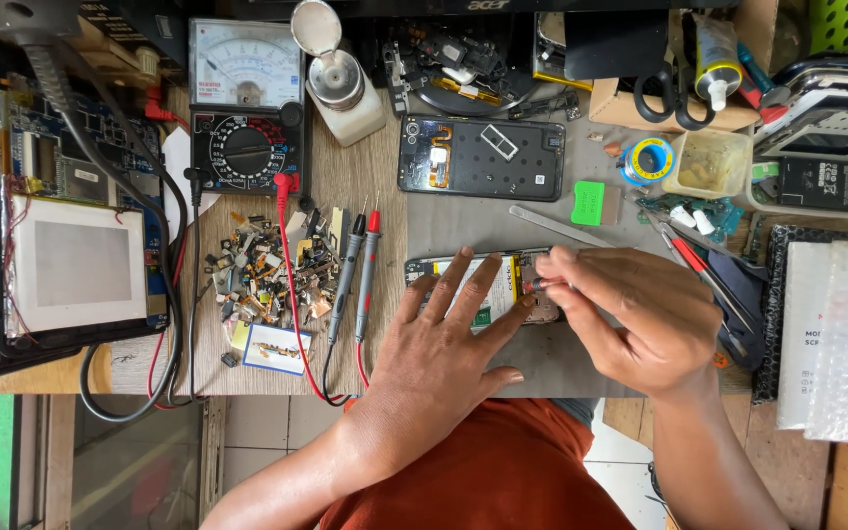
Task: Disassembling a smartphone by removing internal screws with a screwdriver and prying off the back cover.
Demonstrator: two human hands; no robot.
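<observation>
We press our left hand (434, 344), fingers spread flat, on the opened phone (483, 290) at the bench's middle; our right hand (630, 314) pinches a small screwdriver (542, 285) over it. A green rectangular label (588, 203) lies beyond; probes (355, 275) and scrap parts (267, 275) sit left.

Opened phone (488, 290): lay flat on workbench (385, 196), pinned by left hand (439, 358) | right hand (630, 314): pinched small screwdriver (547, 285) at phone's edge | back cover (481, 157): beyond phone | multimeter (245, 103), probes (355, 280), scrap-parts heap (262, 275): left.
</observation>
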